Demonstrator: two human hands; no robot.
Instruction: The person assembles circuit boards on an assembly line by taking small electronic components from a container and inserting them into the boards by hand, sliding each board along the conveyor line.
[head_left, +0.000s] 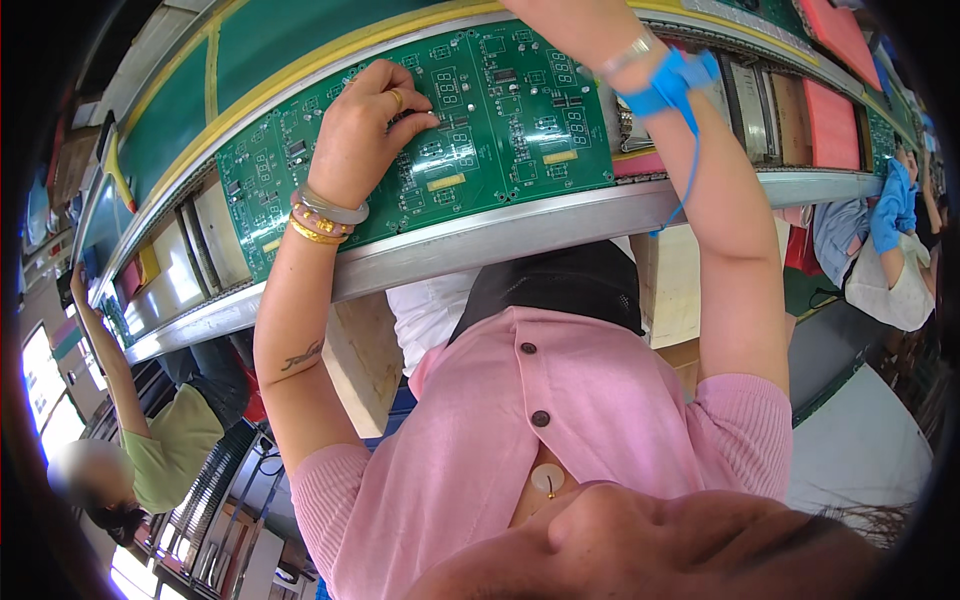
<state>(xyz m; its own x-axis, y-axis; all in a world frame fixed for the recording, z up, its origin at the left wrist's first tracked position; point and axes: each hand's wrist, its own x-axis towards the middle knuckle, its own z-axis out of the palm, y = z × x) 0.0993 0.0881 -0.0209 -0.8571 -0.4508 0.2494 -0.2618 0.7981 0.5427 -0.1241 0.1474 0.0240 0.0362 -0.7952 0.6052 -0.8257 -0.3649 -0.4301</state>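
Note:
A large green circuit board (497,165) carries digit-display outlines, dark chips and small parts. My left hand (368,125) rests over the middle of it, thumb and forefinger brought together near a display outline. Whatever tiny piece may sit between these fingertips is too small to name. A ring and several bangles (325,215) are on that hand and wrist. At the top edge, my right hand (575,25) reaches away past the far side of the board, blurred, with its fingers cut off by the frame. Around its wrist goes a blue strap (672,85) with a thin blue cord.
A metal rail (480,238) runs along the board's near side. Beyond the board lies a green surface (285,45) with yellow edging. Pink foam slabs (832,125) stand to the right. One co-worker (180,440) is at the left, another (885,255) at the far right.

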